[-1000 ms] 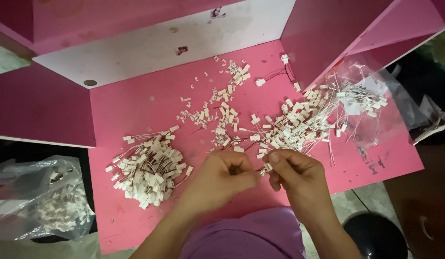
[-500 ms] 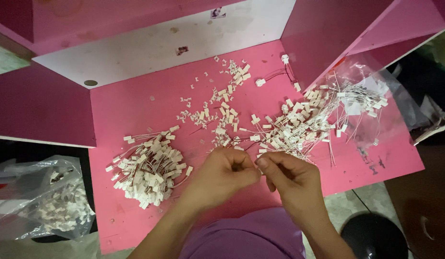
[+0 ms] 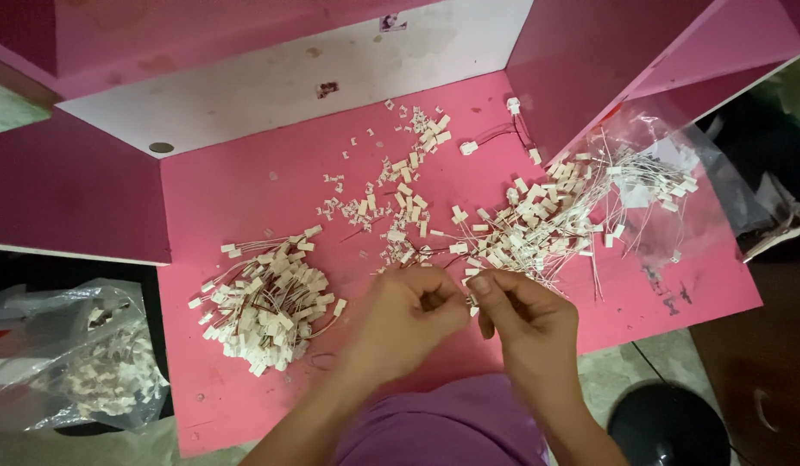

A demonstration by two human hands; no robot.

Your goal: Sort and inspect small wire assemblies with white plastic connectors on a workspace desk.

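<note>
Both hands meet over the pink table [image 3: 245, 185]: left hand [image 3: 406, 324] curled, right hand [image 3: 525, 324] pinching a tiny white connector [image 3: 473, 304] between them, fingertips touching.

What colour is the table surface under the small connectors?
Bright pink table; the connectors are white. Head view shows it.

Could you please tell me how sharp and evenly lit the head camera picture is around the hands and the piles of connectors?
Head view: the left hand and right hand are slightly motion-blurred; the left pile of connectors and the pink tabletop are sharp and evenly lit; the clear bag shows mild glare; the right edge falls into dark shadow.
</note>
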